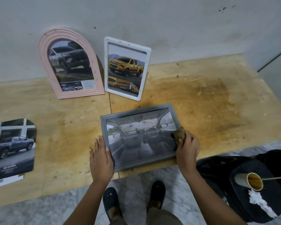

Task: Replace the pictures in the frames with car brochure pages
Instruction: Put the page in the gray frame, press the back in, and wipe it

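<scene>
A scuffed, pale grey wall (169, 21) fills the top of the view. Below it runs a plywood tabletop (209, 103), stained dark brown on its right half. A marble floor (136, 189) lies under the table's near edge, where a black seat (243, 172) stands at the right.

A pink arched frame (42, 59) holding a dark pickup page and a white frame (106, 65) holding a yellow pickup page both lean on the wall. An arch-cut brochure page (13, 146) lies flat at the table's left.

The grey frame (104, 127) lies flat near the front edge and shows a car-interior page. The left hand (101, 158) rests on its left rim with straight fingers. The right hand (187, 148) grips a brownish cloth (180, 133) at the frame's right rim.

On the seat a paper cup (254, 183) lies tilted with a thin stick (274, 178) in it, beside crumpled white paper (258, 200).
</scene>
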